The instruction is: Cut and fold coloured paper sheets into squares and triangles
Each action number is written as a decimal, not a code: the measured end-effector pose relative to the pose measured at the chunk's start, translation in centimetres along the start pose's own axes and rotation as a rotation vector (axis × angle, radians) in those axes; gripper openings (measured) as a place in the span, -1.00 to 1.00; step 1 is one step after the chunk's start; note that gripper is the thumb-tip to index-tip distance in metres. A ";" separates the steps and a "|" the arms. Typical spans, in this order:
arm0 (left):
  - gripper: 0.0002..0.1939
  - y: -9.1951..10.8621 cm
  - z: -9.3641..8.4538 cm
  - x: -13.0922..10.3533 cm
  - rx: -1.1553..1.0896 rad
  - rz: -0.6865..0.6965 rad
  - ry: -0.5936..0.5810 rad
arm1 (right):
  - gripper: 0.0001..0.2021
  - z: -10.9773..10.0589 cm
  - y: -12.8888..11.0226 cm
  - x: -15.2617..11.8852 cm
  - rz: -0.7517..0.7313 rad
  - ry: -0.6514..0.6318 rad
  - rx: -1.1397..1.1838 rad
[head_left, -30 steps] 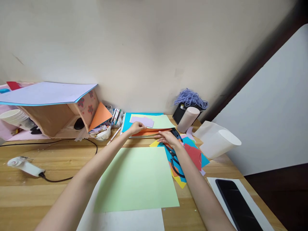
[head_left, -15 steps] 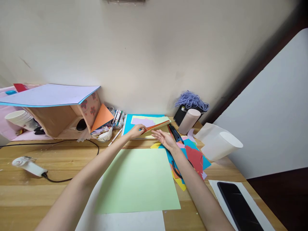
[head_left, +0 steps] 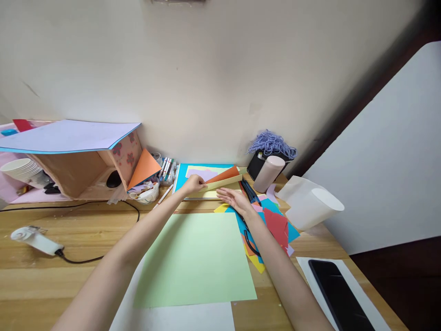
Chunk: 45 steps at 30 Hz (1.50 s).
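Observation:
At the back of the table, my left hand (head_left: 195, 183) pinches the left end of a pale yellow paper strip (head_left: 225, 182) that has an orange sheet (head_left: 225, 174) standing up behind it. My right hand (head_left: 234, 200), fingers stretched out, lies near the front edge of the paper pile and grips nothing. Beneath these papers are a blue sheet (head_left: 181, 177) and a lilac scrap (head_left: 203, 174). A large light green sheet (head_left: 200, 257) lies flat on white paper (head_left: 182, 318), between my forearms.
Coloured scraps (head_left: 276, 225) and black-handled scissors (head_left: 251, 246) lie by my right forearm. A pink cylinder (head_left: 269, 174), black holder with yarn (head_left: 272, 144), rolled white paper (head_left: 317, 207) and phone (head_left: 339, 294) are right. Left are a cardboard box (head_left: 79, 172), markers (head_left: 167, 168) and a corded white tool (head_left: 36, 240).
The orange sheet has lifted higher behind the yellow strip and shows more of its face. My left hand has shifted slightly left. The view has turned a little.

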<state>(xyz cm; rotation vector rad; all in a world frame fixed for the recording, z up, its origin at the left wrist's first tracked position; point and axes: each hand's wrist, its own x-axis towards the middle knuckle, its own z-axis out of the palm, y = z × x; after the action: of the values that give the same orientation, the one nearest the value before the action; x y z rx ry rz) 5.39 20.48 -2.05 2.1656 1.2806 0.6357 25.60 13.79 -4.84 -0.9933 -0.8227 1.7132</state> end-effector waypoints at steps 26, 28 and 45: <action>-0.51 -1.9 -0.7 -0.7 -0.173 0.104 -0.125 | -0.65 3.9 3.8 1.9 -0.203 0.096 -0.125; -0.48 -2.0 -0.6 -0.7 -0.172 0.105 -0.127 | -0.64 3.7 4.0 2.0 -0.210 0.106 -0.139; -0.51 -2.7 -0.3 -0.7 -0.172 0.132 -0.138 | -0.68 4.1 3.9 1.8 -0.225 0.129 -0.164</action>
<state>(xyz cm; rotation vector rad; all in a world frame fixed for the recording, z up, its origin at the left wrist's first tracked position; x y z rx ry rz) 3.18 21.05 -3.63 2.1232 0.9818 0.6130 20.03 13.89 -6.90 -1.0658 -0.9637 1.3938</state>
